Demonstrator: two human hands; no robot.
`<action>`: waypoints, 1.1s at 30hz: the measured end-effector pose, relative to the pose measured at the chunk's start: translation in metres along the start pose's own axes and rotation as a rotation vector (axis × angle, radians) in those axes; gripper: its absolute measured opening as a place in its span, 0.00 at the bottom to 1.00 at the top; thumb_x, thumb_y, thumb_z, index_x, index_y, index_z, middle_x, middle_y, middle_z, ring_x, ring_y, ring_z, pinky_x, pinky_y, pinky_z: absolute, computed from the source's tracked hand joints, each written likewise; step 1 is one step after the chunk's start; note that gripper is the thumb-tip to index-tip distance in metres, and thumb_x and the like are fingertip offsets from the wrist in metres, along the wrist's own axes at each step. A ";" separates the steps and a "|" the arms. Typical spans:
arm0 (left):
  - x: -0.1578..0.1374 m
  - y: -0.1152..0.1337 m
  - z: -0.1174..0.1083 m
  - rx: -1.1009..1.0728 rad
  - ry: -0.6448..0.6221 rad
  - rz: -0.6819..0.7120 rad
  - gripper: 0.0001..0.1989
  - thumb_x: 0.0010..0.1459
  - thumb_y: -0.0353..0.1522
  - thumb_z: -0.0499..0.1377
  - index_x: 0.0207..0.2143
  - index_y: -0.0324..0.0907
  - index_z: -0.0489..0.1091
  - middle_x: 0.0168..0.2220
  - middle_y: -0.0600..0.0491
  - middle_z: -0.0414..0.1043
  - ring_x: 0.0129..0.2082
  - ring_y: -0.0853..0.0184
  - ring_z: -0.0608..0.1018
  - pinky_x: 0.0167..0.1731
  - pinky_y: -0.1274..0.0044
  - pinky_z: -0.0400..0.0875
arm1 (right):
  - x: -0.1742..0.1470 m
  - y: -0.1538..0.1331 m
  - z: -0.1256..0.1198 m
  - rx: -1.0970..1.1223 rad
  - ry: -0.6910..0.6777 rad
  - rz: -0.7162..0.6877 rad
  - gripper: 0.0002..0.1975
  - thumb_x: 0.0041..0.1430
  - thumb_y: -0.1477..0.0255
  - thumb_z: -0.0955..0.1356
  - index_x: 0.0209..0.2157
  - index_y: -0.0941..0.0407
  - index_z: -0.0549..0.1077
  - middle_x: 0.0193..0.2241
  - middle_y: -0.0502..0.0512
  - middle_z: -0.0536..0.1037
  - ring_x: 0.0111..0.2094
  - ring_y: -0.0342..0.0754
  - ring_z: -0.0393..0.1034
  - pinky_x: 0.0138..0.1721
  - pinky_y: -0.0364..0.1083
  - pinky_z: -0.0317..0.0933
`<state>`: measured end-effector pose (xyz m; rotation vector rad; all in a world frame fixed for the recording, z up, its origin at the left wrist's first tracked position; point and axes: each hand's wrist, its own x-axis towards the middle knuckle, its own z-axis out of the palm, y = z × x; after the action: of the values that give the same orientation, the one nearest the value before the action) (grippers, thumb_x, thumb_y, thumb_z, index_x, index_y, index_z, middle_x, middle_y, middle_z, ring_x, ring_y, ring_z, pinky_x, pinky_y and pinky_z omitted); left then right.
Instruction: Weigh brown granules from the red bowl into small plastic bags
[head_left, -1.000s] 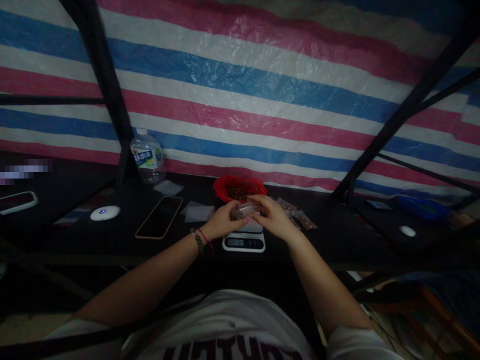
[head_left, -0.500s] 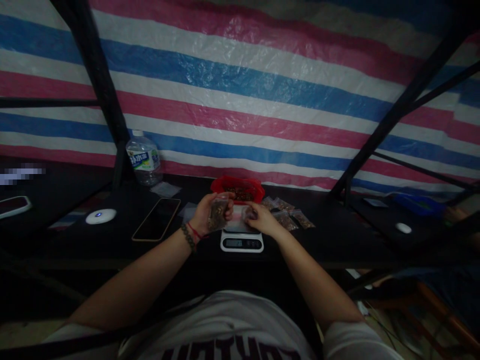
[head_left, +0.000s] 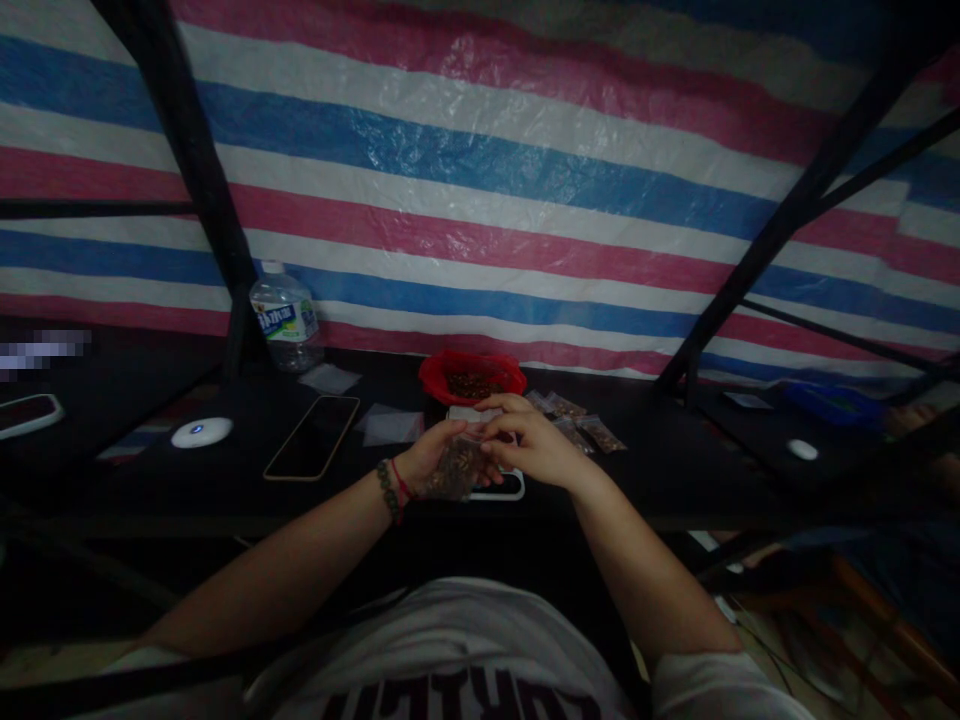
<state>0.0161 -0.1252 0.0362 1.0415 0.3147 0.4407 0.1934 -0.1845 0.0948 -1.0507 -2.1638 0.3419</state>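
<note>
My left hand (head_left: 430,458) grips a small clear zip bag (head_left: 459,468) partly filled with small brown pieces. The fingers of my right hand (head_left: 525,435) are closed on the bag's upper right edge; its mouth is partly hidden by them. Beneath both hands sits a white digital scale (head_left: 511,487), mostly covered, with its display blocked from sight. Just behind the hands stands a red basin (head_left: 429,380) that holds more brown pieces. To the right of my right hand lie several filled zip bags (head_left: 600,434).
Left of the hands are flat clear bags (head_left: 391,426), a phone (head_left: 313,438) and a white oval device (head_left: 202,432). A plastic bottle (head_left: 289,320) stands behind the phone. Dark metal posts (head_left: 217,210) frame the table on both sides. A blue tray (head_left: 832,405) is at far right.
My left hand has come lower and nearer with the filled bag. My right hand has left the scale's top and reached the bag's upper edge.
</note>
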 end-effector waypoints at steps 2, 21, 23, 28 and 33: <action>-0.002 0.002 0.007 0.031 -0.010 0.069 0.35 0.48 0.58 0.55 0.44 0.39 0.71 0.39 0.42 0.77 0.37 0.57 0.78 0.38 0.67 0.70 | -0.003 0.000 -0.008 -0.009 0.129 0.011 0.03 0.56 0.71 0.70 0.31 0.53 0.77 0.48 0.56 0.72 0.52 0.53 0.66 0.54 0.55 0.59; -0.001 0.023 0.010 0.573 0.226 0.299 0.22 0.46 0.38 0.68 0.42 0.38 0.73 0.40 0.47 0.78 0.40 0.59 0.79 0.42 0.68 0.73 | -0.003 0.022 -0.018 0.220 0.229 0.300 0.10 0.54 0.64 0.70 0.28 0.56 0.77 0.26 0.51 0.77 0.28 0.46 0.71 0.32 0.44 0.65; -0.002 0.025 0.011 0.598 0.277 0.374 0.21 0.48 0.39 0.67 0.43 0.38 0.73 0.41 0.47 0.78 0.39 0.60 0.79 0.42 0.69 0.73 | -0.003 0.023 -0.018 0.223 0.246 0.295 0.10 0.55 0.64 0.70 0.27 0.56 0.77 0.25 0.51 0.77 0.27 0.45 0.70 0.32 0.44 0.64; -0.006 0.032 0.014 0.759 0.467 0.455 0.16 0.51 0.42 0.63 0.34 0.37 0.77 0.33 0.49 0.79 0.34 0.62 0.78 0.37 0.73 0.73 | -0.004 0.019 -0.017 0.214 0.262 0.296 0.09 0.52 0.65 0.71 0.27 0.57 0.78 0.26 0.52 0.78 0.27 0.46 0.70 0.31 0.44 0.64; -0.010 0.037 0.015 0.803 0.585 0.546 0.14 0.51 0.40 0.63 0.33 0.38 0.77 0.32 0.50 0.79 0.32 0.65 0.78 0.35 0.76 0.73 | -0.005 0.015 -0.016 0.219 0.261 0.310 0.09 0.51 0.66 0.72 0.29 0.57 0.79 0.27 0.53 0.79 0.28 0.46 0.71 0.31 0.43 0.63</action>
<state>0.0066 -0.1257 0.0764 1.7844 0.7716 1.1791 0.2146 -0.1798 0.0965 -1.2301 -1.6920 0.5394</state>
